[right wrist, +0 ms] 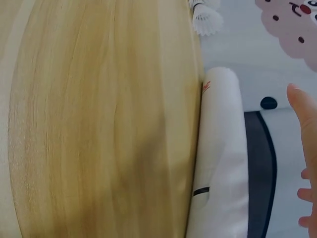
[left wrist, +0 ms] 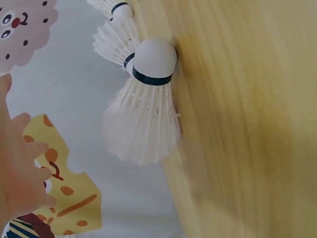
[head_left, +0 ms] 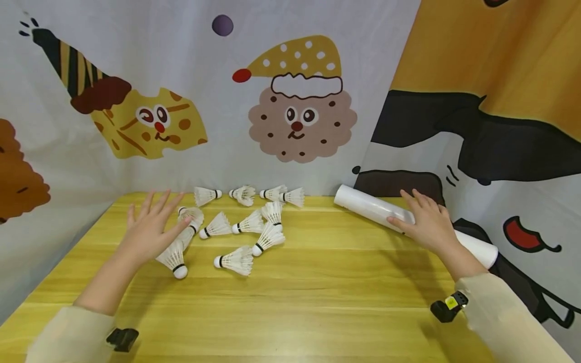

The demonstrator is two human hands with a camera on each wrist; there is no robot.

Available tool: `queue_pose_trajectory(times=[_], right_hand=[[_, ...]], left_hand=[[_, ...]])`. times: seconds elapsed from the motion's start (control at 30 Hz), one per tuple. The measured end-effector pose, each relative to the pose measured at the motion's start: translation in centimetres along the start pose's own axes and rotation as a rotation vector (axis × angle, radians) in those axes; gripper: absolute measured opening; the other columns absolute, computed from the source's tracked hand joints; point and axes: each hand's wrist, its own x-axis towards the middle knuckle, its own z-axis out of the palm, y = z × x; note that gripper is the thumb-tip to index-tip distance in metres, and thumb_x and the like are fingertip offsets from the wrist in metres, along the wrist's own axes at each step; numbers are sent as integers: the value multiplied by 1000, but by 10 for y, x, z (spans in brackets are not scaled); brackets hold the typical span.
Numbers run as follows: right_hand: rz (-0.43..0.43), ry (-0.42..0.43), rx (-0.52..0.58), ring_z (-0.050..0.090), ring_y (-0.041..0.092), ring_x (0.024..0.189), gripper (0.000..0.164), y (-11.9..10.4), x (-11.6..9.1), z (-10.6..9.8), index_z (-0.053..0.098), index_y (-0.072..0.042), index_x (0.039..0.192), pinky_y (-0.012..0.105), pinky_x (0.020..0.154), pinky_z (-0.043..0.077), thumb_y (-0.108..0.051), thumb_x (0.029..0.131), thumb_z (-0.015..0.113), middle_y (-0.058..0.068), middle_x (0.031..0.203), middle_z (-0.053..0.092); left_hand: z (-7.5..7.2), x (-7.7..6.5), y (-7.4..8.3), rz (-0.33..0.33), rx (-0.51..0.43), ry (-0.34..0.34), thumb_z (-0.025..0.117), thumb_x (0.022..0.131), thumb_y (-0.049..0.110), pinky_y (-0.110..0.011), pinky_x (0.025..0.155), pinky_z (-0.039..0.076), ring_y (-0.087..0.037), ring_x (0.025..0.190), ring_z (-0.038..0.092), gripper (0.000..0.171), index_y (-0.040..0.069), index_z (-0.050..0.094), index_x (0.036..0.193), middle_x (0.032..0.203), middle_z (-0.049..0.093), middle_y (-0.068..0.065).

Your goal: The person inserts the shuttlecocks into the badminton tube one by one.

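My left hand is held with fingers spread above the left side of the table, gripping nothing. Beneath and beside it lie white feather shuttlecocks, one with its rounded base toward me. In the left wrist view a shuttlecock with a dark band stands out large, the hand at the left edge. On the right, my right hand hovers with fingers extended over a long white tube, covering its middle in the head view. The right wrist view shows the tube lying on the table with small red print near one end.
Several more shuttlecocks lie about the middle and back of the table, including a nearer one and a row by the curtain, its left one here. The printed curtain hangs behind the wooden table and along its right side.
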Motion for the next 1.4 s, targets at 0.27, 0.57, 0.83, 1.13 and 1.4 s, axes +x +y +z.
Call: queue_pose_trajectory(times=[0.27, 0.57, 0.83, 1.13, 1.4], right_hand=[[7, 39, 24, 24, 53, 129, 91, 10, 6, 11, 25, -9, 151, 67, 97, 17, -64, 86, 56, 29, 149, 24], [-8, 83, 58, 29, 53, 125, 87, 27, 7, 31, 34, -6, 147, 67, 93, 22, -60, 85, 62, 30, 144, 32], [-41, 106, 80, 32, 53, 125, 80, 32, 9, 41, 39, -7, 145, 69, 92, 22, -50, 84, 68, 28, 143, 36], [-50, 114, 63, 34, 55, 120, 78, 34, 10, 48, 41, -6, 143, 70, 89, 23, -50, 84, 69, 29, 140, 38], [-53, 108, 68, 34, 53, 122, 76, 40, 13, 57, 43, -8, 141, 68, 87, 25, -49, 83, 70, 28, 140, 39]], left_hand=[[0, -11, 1, -4, -78, 95, 45, 99, 46, -63, 102, -16, -38, 142, -4, 67, 18, 20, 154, 156, 14, -18], [6, -22, -12, 65, -233, 255, 58, 95, 31, -67, 104, -3, -44, 138, 17, 62, 12, 34, 149, 150, 31, -21], [13, -35, -23, 71, -329, 329, 62, 93, 19, -69, 99, 16, -52, 124, 34, 54, 5, 43, 143, 138, 44, -27], [21, -48, -31, -38, -459, 281, 58, 97, 18, -64, 98, 25, -46, 119, 39, 49, -4, 44, 139, 131, 49, -28], [39, -55, -41, -101, -478, 295, 57, 98, 21, -26, 87, 30, -6, 110, 44, 42, 0, 52, 133, 123, 58, -19]])
